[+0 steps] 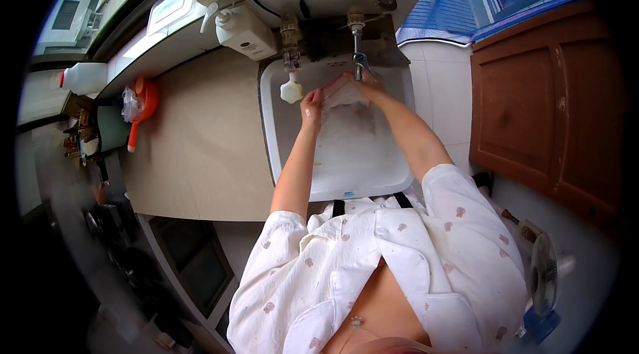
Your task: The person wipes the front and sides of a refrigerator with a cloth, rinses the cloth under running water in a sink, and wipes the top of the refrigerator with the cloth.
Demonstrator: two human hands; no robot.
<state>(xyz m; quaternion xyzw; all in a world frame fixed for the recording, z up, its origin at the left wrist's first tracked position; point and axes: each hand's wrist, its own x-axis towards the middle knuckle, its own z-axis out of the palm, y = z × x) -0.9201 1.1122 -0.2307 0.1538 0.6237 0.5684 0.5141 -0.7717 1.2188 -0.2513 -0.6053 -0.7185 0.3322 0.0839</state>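
White shirt [339, 261] foremost, left hand [311, 108] pinches a pink-edged sheer item [341, 92] — likely light, limp, slippery, best held by its edge — right hand's [368, 86] grip unclear.

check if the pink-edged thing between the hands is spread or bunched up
Spread, at least along its edge: the pink-edged thing stretches between the left hand and the right hand.

Orange dipper [146, 102] (plastic bag [132, 106] against it) on beige countertop [200, 134], pump bottle [246, 32] at countertop's rear, electric fan [546, 274] right of countertop
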